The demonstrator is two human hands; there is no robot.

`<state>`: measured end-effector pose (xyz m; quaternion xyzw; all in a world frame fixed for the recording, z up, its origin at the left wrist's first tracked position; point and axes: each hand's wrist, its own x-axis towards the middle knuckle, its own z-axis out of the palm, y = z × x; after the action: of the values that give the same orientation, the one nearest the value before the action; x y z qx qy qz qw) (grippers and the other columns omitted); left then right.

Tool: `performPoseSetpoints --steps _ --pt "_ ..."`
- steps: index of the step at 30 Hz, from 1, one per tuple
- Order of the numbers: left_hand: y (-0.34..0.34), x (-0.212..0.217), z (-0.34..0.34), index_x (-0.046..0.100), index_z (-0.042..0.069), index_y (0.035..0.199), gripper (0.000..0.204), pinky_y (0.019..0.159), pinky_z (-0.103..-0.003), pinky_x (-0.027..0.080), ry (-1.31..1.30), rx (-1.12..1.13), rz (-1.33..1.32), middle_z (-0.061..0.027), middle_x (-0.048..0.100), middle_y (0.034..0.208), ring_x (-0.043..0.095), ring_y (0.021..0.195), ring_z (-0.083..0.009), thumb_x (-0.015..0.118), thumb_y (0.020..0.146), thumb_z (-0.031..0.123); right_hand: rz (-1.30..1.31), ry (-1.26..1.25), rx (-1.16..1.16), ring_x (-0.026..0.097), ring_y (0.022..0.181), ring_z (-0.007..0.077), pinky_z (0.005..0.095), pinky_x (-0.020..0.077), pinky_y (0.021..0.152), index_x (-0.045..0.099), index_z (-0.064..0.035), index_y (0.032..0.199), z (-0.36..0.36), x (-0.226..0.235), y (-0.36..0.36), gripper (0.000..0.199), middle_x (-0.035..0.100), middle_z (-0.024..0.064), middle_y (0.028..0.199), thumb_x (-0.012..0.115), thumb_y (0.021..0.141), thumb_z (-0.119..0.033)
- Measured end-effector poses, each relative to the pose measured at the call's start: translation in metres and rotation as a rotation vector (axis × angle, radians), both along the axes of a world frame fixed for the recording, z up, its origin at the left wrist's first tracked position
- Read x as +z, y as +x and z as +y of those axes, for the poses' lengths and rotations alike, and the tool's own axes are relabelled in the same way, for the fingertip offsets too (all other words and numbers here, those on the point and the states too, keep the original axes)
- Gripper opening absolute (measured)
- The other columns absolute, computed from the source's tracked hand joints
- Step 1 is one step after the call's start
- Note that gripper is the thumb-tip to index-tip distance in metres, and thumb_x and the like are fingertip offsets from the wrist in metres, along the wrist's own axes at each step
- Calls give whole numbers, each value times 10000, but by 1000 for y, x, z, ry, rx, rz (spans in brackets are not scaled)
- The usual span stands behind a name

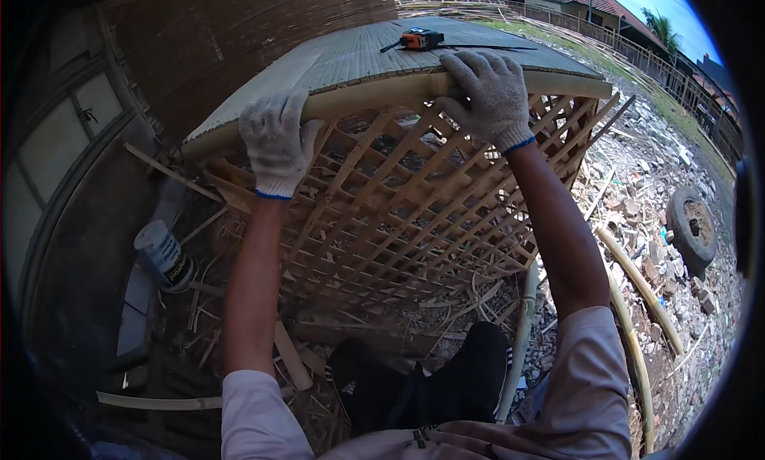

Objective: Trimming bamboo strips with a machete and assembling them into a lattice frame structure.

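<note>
A thick pale bamboo pole (pixel 370 95) runs along the front edge of a slatted bamboo platform (pixel 351 53). My left hand (pixel 275 145), in a whitish knit glove with a blue cuff, grips the pole toward its left end, fingers over the top and thumb below. Farther right, my right hand (pixel 489 101), gloved alike, is closed over the same pole, its fingertips reaching the slats. Just behind it on the platform lies an orange-and-black tape measure (pixel 421 39), with a thin dark strip (pixel 486 46) beside it. Below the pole hangs a bamboo lattice (pixel 398 189).
Left of the lattice stands a white bucket-like container (pixel 163 253). Bamboo offcuts litter the ground around my legs (pixel 422 380). Bamboo lengths (pixel 641 288) and an old tire (pixel 692 229) lie on rubble at right. A woven wall (pixel 231 41) rises behind the platform at left.
</note>
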<state>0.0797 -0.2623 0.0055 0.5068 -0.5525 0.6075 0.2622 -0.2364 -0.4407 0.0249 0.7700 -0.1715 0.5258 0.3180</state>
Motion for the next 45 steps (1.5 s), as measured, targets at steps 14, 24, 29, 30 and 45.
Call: performPoseSetpoints --steps 14,24,29,30,45 --pt "7 1 0 558 143 1381 593 1088 -557 383 -25 -42 -2 -96 592 1320 540 1242 -346 792 875 342 77 -23 -19 634 1126 278 465 472 963 600 -201 1322 -8 6 2 578 669 32 1262 715 887 -564" --pt "1 5 2 560 133 1374 557 1050 -538 394 -10 -40 7 -106 612 1269 553 1216 -352 777 890 303 99 -5 -36 632 1149 270 457 478 975 606 -197 1314 -13 8 1 570 673 38 1265 716 890 -562" --pt "3 4 6 565 129 1373 533 1036 -537 396 7 -25 7 -116 619 1245 554 1202 -361 760 908 300 67 13 -53 635 1145 268 460 476 978 613 -195 1317 -6 4 4 592 674 38 1265 709 884 -588" --pt "4 4 6 566 132 1372 533 1029 -538 400 2 -21 3 -116 622 1233 559 1194 -359 761 907 304 70 14 -56 635 1145 268 460 476 978 613 -195 1317 -7 3 5 592 674 38 1265 709 884 -588" --pt "11 0 -1 591 111 1362 469 1046 -533 416 -7 68 7 -128 646 1258 585 1203 -367 720 965 322 -1 8 -96 619 1185 264 469 452 1021 622 -244 1343 -16 -7 11 631 667 39 1276 654 900 -692"
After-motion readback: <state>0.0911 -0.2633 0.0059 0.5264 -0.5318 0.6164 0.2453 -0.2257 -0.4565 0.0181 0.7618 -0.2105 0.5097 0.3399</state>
